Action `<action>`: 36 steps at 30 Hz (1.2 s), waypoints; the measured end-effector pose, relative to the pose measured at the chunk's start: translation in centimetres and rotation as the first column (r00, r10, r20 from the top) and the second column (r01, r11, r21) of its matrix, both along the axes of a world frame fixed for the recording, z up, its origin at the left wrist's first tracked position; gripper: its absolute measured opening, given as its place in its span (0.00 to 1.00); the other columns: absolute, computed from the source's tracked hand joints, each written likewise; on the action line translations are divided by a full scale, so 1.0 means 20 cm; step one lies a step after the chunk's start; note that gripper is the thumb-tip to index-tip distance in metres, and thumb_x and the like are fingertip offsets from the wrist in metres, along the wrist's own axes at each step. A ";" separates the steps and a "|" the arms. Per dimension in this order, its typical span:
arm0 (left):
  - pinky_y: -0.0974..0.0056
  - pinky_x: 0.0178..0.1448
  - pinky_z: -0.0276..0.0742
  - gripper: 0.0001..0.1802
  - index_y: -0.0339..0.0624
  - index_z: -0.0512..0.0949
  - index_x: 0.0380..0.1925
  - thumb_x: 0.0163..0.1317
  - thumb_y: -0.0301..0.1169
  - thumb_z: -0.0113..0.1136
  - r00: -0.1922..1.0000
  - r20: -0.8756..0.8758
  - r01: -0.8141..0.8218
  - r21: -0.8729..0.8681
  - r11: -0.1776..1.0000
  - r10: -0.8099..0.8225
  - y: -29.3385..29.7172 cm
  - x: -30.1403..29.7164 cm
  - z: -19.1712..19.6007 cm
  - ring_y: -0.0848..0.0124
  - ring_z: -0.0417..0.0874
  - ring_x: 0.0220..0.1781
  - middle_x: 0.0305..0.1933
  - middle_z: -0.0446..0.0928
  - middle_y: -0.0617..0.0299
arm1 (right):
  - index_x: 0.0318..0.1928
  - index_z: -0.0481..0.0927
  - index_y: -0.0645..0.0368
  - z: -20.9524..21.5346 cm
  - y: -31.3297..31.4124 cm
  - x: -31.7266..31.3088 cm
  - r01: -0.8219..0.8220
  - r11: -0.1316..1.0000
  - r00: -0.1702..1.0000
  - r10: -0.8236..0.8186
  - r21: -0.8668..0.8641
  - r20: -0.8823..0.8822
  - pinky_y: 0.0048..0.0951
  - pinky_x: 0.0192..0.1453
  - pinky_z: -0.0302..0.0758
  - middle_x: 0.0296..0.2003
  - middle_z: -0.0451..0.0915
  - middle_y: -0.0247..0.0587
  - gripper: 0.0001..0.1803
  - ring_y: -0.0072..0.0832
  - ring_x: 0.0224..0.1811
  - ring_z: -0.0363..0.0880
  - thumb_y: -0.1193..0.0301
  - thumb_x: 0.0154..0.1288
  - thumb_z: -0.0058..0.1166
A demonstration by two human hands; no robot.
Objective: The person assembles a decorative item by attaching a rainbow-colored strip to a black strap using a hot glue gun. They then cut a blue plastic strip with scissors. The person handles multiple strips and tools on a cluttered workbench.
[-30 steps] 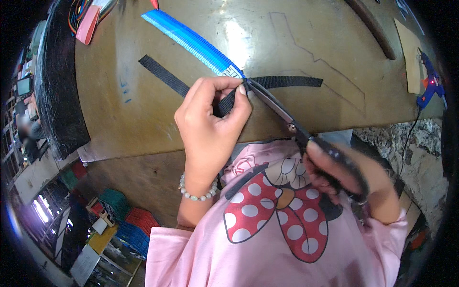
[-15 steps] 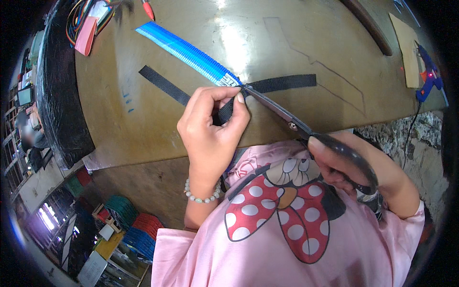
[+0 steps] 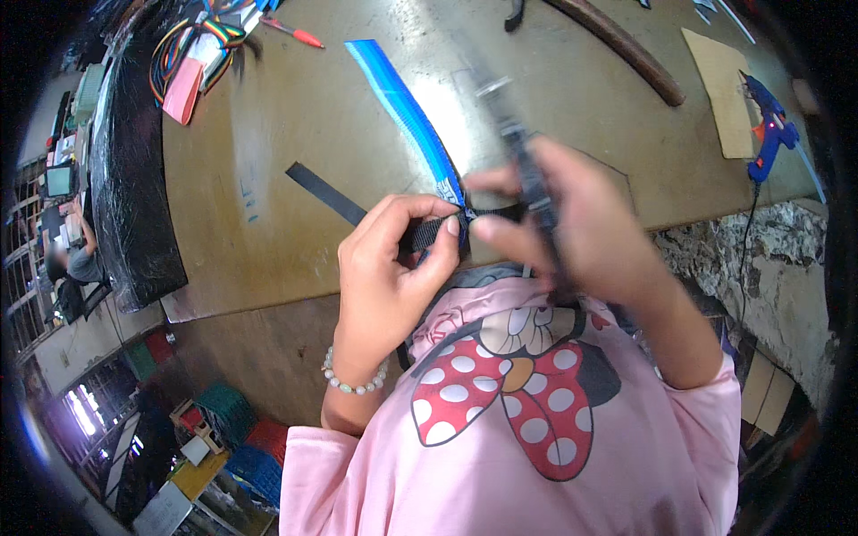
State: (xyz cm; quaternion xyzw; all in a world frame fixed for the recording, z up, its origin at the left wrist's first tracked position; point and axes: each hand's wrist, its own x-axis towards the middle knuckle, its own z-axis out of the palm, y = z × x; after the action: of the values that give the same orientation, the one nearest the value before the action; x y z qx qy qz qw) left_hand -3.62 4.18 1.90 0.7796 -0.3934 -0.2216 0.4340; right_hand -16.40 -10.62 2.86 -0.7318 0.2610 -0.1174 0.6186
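My left hand [image 3: 384, 255] pinches a black webbing strap [image 3: 429, 234] between thumb and fingers, near the table's front edge. One flat end of the strap sticks out past my knuckles. From the pinched spot a blue striped ribbon [image 3: 402, 103] runs away over the table, its near end against the strap. My right hand [image 3: 594, 223], smeared by motion, holds dark scissors [image 3: 523, 147] across its palm, blades toward the far side. Its thumb and forefinger reach to the strap's right part beside my left fingertips; whether they touch it, I cannot tell.
At the right lie a blue glue gun [image 3: 770, 134] with a cord and a cardboard piece [image 3: 715, 94]. A curved brown bar [image 3: 626, 52] is at the back. Far left are a red pen [image 3: 299, 34], coloured cords [image 3: 170, 58] and a plastic-wrapped black block [image 3: 134, 196]. Another person sits beyond.
My right hand has lifted the scissors off the pinched spot, swung them upright and brought its fingers to the strap. The ribbon now points more straight away from me.
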 end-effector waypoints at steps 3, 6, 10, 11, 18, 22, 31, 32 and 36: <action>0.70 0.29 0.72 0.08 0.36 0.80 0.36 0.59 0.27 0.66 1.000 0.028 -0.008 0.015 1.000 0.008 0.00 -0.04 0.05 0.75 0.77 0.28 0.30 0.78 0.58 | 0.44 0.70 0.62 -0.07 0.09 0.02 0.042 0.946 0.998 -0.025 0.323 -0.057 0.19 0.26 0.71 0.30 0.75 0.29 0.17 0.13 0.25 0.74 0.75 0.60 0.65; 0.67 0.31 0.74 0.09 0.36 0.79 0.37 0.60 0.28 0.66 0.999 0.031 -0.015 0.081 0.997 0.013 0.00 -0.05 0.09 0.70 0.79 0.29 0.31 0.78 0.56 | 0.43 0.68 0.63 -0.09 0.14 -0.03 0.074 0.903 0.996 -0.088 0.423 0.014 0.17 0.31 0.76 0.32 0.77 0.33 0.15 0.16 0.32 0.79 0.77 0.63 0.62; 0.61 0.36 0.76 0.10 0.35 0.78 0.36 0.61 0.31 0.65 0.981 0.185 0.037 0.132 0.991 -0.062 -0.01 -0.07 0.14 0.60 0.82 0.31 0.31 0.78 0.53 | 0.42 0.66 0.63 -0.09 0.16 -0.04 0.111 0.905 0.986 -0.151 0.410 0.068 0.19 0.38 0.81 0.35 0.78 0.39 0.14 0.19 0.36 0.82 0.77 0.65 0.60; 0.60 0.37 0.77 0.10 0.35 0.78 0.36 0.62 0.31 0.64 0.976 0.198 0.048 0.195 0.980 -0.087 -0.01 -0.08 0.15 0.58 0.82 0.32 0.32 0.78 0.53 | 0.42 0.66 0.63 -0.10 0.17 -0.04 0.136 0.922 0.984 -0.169 0.362 0.062 0.20 0.39 0.82 0.35 0.78 0.40 0.14 0.19 0.36 0.82 0.78 0.65 0.60; 0.65 0.38 0.75 0.09 0.35 0.77 0.34 0.64 0.31 0.62 0.989 -0.048 0.146 0.159 0.976 -0.140 -0.04 -0.04 0.12 0.67 0.81 0.32 0.30 0.78 0.55 | 0.41 0.65 0.62 -0.13 0.21 -0.08 0.210 0.942 0.971 -0.232 0.262 0.056 0.21 0.42 0.82 0.37 0.81 0.45 0.13 0.22 0.37 0.83 0.78 0.66 0.59; 0.73 0.38 0.72 0.07 0.34 0.77 0.32 0.65 0.27 0.61 0.928 -0.371 0.036 -0.009 0.999 -0.036 -0.04 -0.06 0.03 0.80 0.76 0.33 0.31 0.79 0.64 | 0.40 0.69 0.63 -0.10 0.22 -0.06 0.270 0.776 0.898 -0.417 0.570 0.141 0.23 0.39 0.80 0.34 0.82 0.41 0.11 0.23 0.35 0.83 0.78 0.64 0.60; 0.76 0.35 0.71 0.06 0.34 0.76 0.33 0.65 0.25 0.62 0.870 -0.483 -0.112 -0.008 0.994 0.094 -0.06 -0.07 -0.07 0.82 0.75 0.31 0.29 0.78 0.66 | 0.38 0.72 0.58 -0.05 0.14 -0.41 0.160 0.428 0.986 -0.112 0.889 -0.124 0.25 0.27 0.74 0.27 0.77 0.37 0.07 0.23 0.24 0.77 0.68 0.70 0.50; 0.76 0.35 0.70 0.06 0.34 0.76 0.32 0.64 0.25 0.63 0.883 -0.460 -0.110 -0.008 0.994 0.094 -0.06 -0.07 -0.08 0.83 0.74 0.30 0.29 0.78 0.67 | 0.37 0.72 0.58 -0.05 0.16 -0.44 0.051 0.469 0.998 -0.003 0.882 -0.056 0.25 0.26 0.72 0.27 0.76 0.36 0.09 0.22 0.23 0.75 0.66 0.69 0.49; 0.75 0.33 0.68 0.06 0.34 0.76 0.30 0.63 0.25 0.64 0.932 -0.353 -0.097 -0.017 0.995 0.085 -0.07 -0.08 -0.10 0.83 0.72 0.29 0.27 0.75 0.69 | 0.36 0.71 0.58 -0.05 0.19 -0.49 -0.104 0.670 0.961 0.257 0.735 -0.098 0.28 0.26 0.69 0.23 0.73 0.32 0.12 0.23 0.22 0.72 0.61 0.67 0.51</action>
State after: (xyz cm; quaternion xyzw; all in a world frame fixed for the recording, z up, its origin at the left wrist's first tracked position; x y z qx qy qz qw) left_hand -5.28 2.87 -0.13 0.7373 -0.2766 -0.3302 0.5204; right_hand -26.19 -6.83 1.95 -0.4587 0.2706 0.1288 0.8365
